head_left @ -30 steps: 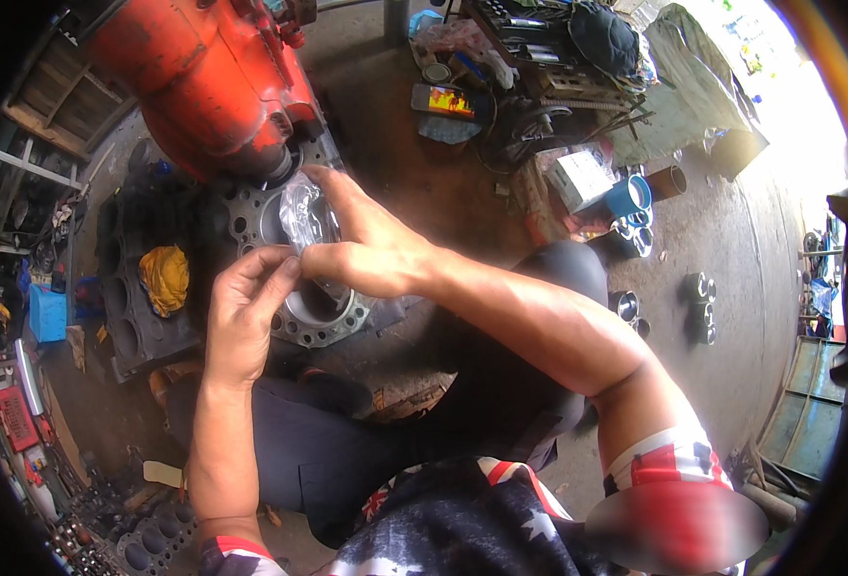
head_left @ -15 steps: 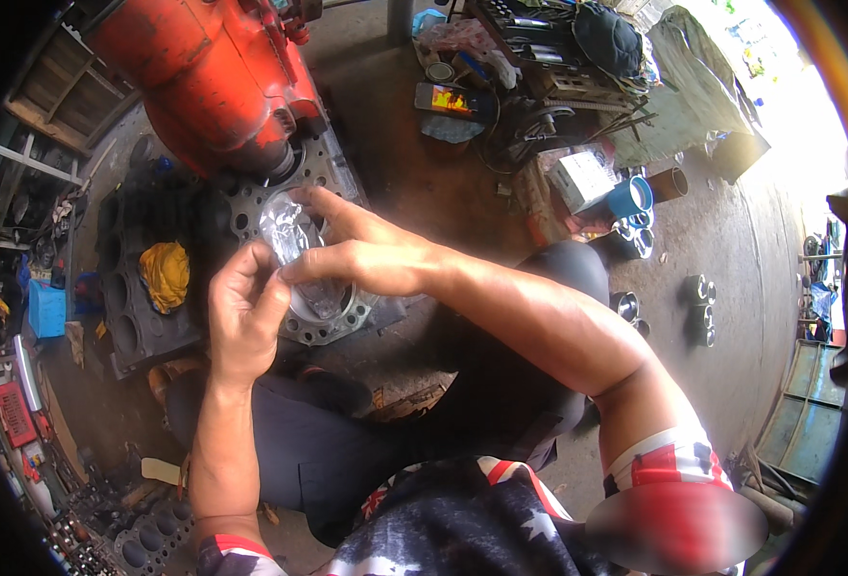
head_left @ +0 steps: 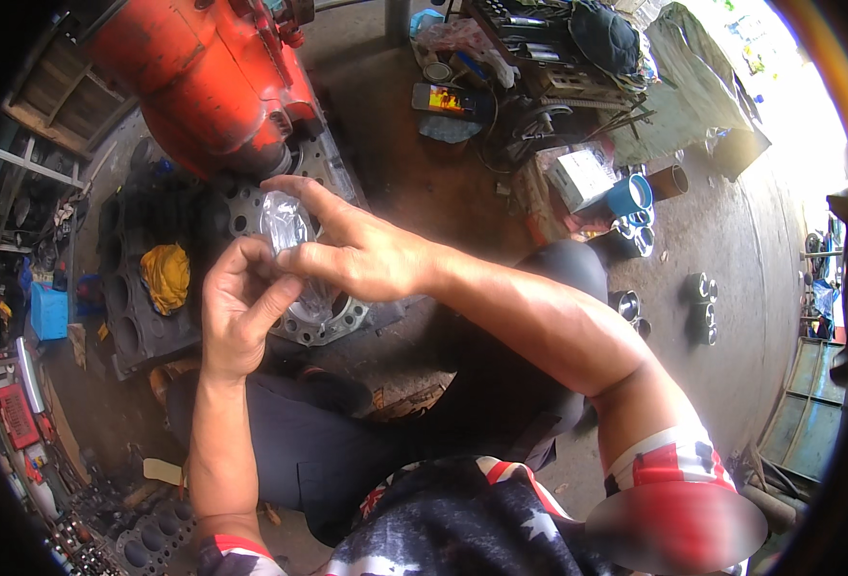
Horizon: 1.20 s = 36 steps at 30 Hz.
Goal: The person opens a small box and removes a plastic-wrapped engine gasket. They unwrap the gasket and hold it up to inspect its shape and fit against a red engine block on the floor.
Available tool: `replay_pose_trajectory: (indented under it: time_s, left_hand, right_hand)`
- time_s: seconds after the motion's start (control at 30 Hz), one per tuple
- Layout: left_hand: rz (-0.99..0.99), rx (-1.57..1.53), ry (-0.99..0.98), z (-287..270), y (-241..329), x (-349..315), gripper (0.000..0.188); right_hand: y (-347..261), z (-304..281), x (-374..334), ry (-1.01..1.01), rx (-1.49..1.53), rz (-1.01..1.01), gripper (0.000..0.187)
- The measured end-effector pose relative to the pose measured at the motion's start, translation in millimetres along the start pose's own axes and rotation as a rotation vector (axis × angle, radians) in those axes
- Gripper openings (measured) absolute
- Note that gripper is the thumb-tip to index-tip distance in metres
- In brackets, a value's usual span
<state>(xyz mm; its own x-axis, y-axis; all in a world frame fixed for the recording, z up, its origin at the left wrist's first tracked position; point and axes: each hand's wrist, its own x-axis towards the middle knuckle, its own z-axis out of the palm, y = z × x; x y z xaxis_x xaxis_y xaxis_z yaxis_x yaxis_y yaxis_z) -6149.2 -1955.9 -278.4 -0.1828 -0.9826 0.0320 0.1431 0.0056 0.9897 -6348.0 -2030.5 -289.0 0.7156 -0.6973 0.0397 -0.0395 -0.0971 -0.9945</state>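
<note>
Between my two hands is a clear, shiny plastic packet (head_left: 285,221), crinkled and rounded in outline; what it contains is hard to make out. My left hand (head_left: 235,312) is closed on its near left edge, with thumb and fingers bent together. My right hand (head_left: 361,254) comes across from the right and grips the packet, its thumb on the near side and its forefinger stretched over the far edge. Right below the hands lies a grey metal engine deck (head_left: 347,322) with round holes, partly hidden by the packet and fingers.
A large red machine (head_left: 208,86) stands over the deck's far end. A dark engine block (head_left: 126,331) with a yellow cloth (head_left: 165,278) on it is at left. Metal cylinders (head_left: 702,307), a white box (head_left: 582,180) and a blue cylinder (head_left: 628,196) sit at right.
My right forefinger has reached further left over the packet's far edge. The left hand has shifted slightly left, and its thumb has moved right. The packet has tilted a little.
</note>
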Motion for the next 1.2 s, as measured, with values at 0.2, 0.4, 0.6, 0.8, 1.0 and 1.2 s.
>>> replay_pose_trajectory:
  time_s: [0.2, 0.4, 0.6, 0.8, 1.0, 1.2]
  left_hand:
    - [-0.093, 0.020, 0.076, 5, 4, -1, 0.024]
    - [-0.149, 0.165, 0.109, 3, 4, -5, 0.022]
    - [-0.098, 0.203, 0.044, -1, 9, -8, 0.014]
    - [-0.100, 0.223, 0.069, 2, 14, -10, 0.015]
    - [-0.047, 0.252, 0.050, -2, 15, -11, 0.018]
    - [-0.067, 0.108, 0.073, 1, 12, -9, 0.022]
  right_hand:
    - [6, 8, 2, 0.111, -0.276, -0.082, 0.079]
    - [6, 7, -1, 0.088, -0.390, -0.061, 0.083]
    - [-1, -1, 2, -0.007, -0.348, -0.152, 0.084]
    - [-3, -5, 5, 0.028, -0.358, -0.209, 0.081]
    - [-7, -5, 4, 0.041, -0.363, -0.188, 0.082]
    - [-1, -6, 2, 0.006, -0.337, -0.171, 0.082]
